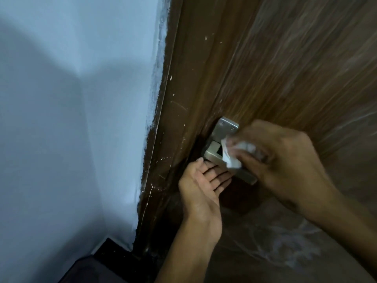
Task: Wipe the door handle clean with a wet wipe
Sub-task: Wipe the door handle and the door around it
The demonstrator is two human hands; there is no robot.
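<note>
— Where's the handle?

— The metal door handle [214, 154] sits at the wooden door's [285, 68] left edge. The right hand [285, 160] clamps a white wipe [232, 158] onto it.

— And the other?

— The left hand [202, 188] is spread, palm up, just below.

Dim, cool light. We note soft shadows across the wall [61, 119], motion blur on the right hand [285, 160], smeared grain on the door [295, 68], and wide-angle bending at edges.
</note>
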